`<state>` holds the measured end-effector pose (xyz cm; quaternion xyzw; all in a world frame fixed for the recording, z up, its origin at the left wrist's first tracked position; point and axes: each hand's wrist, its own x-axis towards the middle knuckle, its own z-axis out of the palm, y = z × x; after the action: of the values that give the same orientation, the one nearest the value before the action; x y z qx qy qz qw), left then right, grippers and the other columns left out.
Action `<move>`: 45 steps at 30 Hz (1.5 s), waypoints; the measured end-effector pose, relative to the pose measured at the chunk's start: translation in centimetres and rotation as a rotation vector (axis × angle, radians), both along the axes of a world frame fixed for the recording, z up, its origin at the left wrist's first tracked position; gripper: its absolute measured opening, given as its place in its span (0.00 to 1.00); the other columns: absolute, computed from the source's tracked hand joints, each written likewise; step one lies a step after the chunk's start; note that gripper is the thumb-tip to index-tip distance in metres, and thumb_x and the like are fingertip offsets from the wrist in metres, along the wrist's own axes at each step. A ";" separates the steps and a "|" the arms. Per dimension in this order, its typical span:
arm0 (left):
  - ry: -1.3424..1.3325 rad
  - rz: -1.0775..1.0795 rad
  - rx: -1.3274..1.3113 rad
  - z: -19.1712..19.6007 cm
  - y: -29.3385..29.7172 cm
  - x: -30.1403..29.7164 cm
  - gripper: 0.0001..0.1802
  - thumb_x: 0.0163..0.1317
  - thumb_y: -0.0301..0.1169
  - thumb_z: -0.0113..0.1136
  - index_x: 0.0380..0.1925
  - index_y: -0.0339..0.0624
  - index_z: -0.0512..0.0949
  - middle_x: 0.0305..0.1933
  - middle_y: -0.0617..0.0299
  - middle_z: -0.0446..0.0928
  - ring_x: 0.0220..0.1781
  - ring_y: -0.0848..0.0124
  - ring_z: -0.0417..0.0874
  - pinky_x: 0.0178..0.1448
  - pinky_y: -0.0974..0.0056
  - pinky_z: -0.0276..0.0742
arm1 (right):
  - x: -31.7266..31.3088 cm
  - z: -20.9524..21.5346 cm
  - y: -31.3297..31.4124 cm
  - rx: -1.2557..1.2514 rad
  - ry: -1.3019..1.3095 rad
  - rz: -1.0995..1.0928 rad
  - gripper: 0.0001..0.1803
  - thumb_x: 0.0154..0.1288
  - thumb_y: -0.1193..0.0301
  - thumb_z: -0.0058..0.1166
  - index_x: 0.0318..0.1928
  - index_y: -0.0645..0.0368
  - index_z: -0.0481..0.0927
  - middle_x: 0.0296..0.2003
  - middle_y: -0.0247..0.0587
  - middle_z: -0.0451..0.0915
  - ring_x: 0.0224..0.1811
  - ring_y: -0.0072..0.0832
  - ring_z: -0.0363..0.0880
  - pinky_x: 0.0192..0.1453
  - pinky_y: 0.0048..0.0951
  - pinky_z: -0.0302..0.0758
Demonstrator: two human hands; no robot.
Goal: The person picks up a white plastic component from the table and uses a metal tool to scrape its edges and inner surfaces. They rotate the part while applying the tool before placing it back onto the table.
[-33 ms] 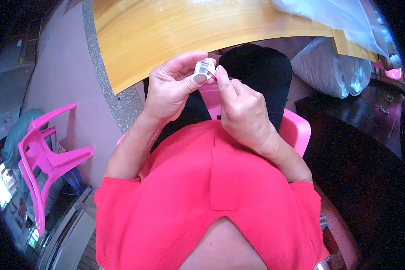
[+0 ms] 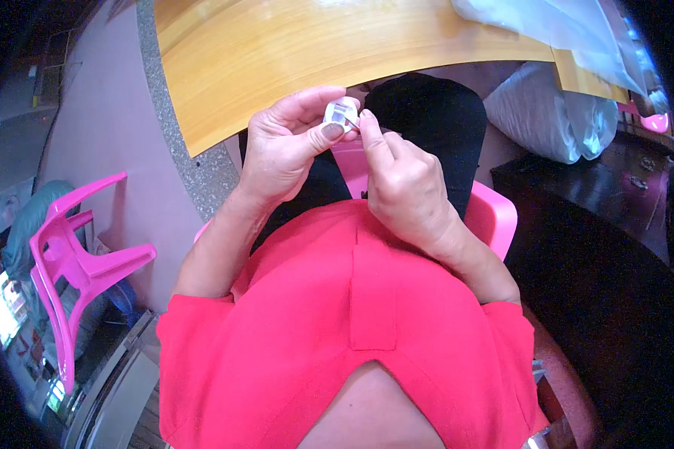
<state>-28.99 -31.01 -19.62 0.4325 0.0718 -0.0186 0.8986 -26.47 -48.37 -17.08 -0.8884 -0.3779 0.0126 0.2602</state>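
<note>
Between the thumb and fingers of my left hand (image 2: 281, 146) is a small, rounded white piece (image 2: 341, 114) with a greyish, see-through-looking middle. My right hand (image 2: 406, 176) is closed in a pinch, its fingertips right against the white piece's right side. A thin dark line shows at those fingertips, too small to name. Both hands are held above my lap, just short of the table's near edge.
A wooden table (image 2: 292, 56) spans the front, with clear plastic sheeting (image 2: 554, 26) at its far right. Stuffed white plastic bags (image 2: 547, 112) sit below it. A pink plastic chair (image 2: 90, 258) is at the left; I sit on another pink chair (image 2: 493, 221).
</note>
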 end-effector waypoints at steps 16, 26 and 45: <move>0.125 -0.062 0.260 -0.2 -0.2 -0.4 0.16 0.56 0.18 0.62 0.46 0.28 0.77 0.39 0.52 0.81 0.37 0.69 0.83 0.44 0.67 0.82 | 0.6 3.4 0.0 -0.654 -0.513 0.291 0.22 0.54 0.72 0.51 0.49 0.71 0.76 0.22 0.35 0.71 0.22 0.23 0.73 0.17 0.21 0.69; 0.068 -0.179 0.074 -1.2 0.2 -0.1 0.12 0.61 0.22 0.59 0.45 0.31 0.75 0.35 0.56 0.80 0.35 0.70 0.82 0.38 0.69 0.80 | 1.6 3.5 -1.0 -0.551 -0.457 0.380 0.21 0.53 0.72 0.51 0.48 0.70 0.76 0.22 0.35 0.71 0.23 0.25 0.73 0.20 0.25 0.70; 0.035 -0.284 -0.150 0.0 0.7 0.0 0.15 0.68 0.30 0.50 0.50 0.30 0.74 0.40 0.50 0.79 0.37 0.66 0.83 0.39 0.66 0.81 | 1.3 4.1 -1.9 -0.229 -0.355 0.196 0.24 0.48 0.74 0.53 0.50 0.66 0.77 0.25 0.36 0.68 0.25 0.28 0.70 0.24 0.28 0.69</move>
<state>-28.96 -30.26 -19.64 0.3697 0.0242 -0.1582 0.9153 -25.19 -50.22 -12.96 -0.8595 -0.4983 -0.0758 0.0849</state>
